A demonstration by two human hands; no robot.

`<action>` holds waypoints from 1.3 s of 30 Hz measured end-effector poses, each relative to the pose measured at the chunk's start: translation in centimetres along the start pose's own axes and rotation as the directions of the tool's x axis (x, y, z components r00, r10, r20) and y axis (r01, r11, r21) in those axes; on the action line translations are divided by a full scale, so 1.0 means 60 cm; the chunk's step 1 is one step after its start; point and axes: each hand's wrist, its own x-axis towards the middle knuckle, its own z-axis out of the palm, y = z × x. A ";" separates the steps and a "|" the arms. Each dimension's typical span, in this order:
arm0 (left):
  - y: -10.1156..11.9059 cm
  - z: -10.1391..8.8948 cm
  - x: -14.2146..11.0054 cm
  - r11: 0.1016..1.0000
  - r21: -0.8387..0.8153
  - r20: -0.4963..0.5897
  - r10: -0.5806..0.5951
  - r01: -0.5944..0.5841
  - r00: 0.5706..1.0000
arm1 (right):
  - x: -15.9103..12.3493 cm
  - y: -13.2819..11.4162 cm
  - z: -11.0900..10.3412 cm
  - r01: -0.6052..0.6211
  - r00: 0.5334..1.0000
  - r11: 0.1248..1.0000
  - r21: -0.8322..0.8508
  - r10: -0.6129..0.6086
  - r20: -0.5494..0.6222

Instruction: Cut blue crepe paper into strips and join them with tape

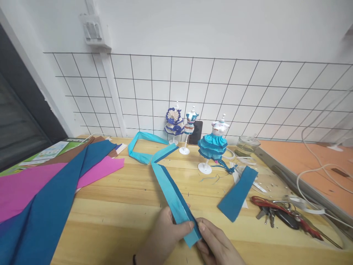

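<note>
A long light-blue crepe paper strip (167, 187) with a folded, darker blue edge runs from my hands back across the table. My left hand (168, 231) grips it near its front end, thumb pressed on top and fingers underneath. At the right edge of that end, my right hand (216, 244) pinches the darker fold; its lower fingers are partly hidden. Farther back, the strip bends in a loose loop. Behind it stands a small dress form (220, 127) wearing a ruffled blue paper skirt (212, 146). Two more little dress forms, one purple and cream (174, 125), stand nearby.
Blue (57, 198) and pink paper sheets (102, 171) lie at left. A short dark-blue paper piece (238, 193) rests at right, near keys (271, 215) and red-handled scissors (264, 202). A phone (195, 133) leans on the wall beside a glass jar (246, 145).
</note>
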 end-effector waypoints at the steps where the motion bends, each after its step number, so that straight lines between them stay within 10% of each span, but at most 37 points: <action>1: 0.001 0.000 0.000 1.000 -0.004 0.005 0.000 0.000 1.000 | 0.001 0.004 -0.003 0.024 0.999 0.999 -0.028 -0.024 0.026; 8: -0.001 -0.001 0.002 1.000 -0.009 -0.001 0.014 -0.014 1.000 | 0.003 0.017 -0.016 0.151 0.988 0.968 -0.200 -0.139 0.074; 25: -0.006 -0.003 0.004 0.999 -0.035 0.060 0.038 -0.036 0.997 | 0.005 -0.015 0.023 -0.054 0.997 0.977 0.207 0.043 0.057; 39: 0.002 -0.009 0.003 0.975 -0.213 0.226 0.110 -0.061 0.968 | 0.001 -0.049 0.003 0.088 0.995 0.976 -0.198 -0.074 0.074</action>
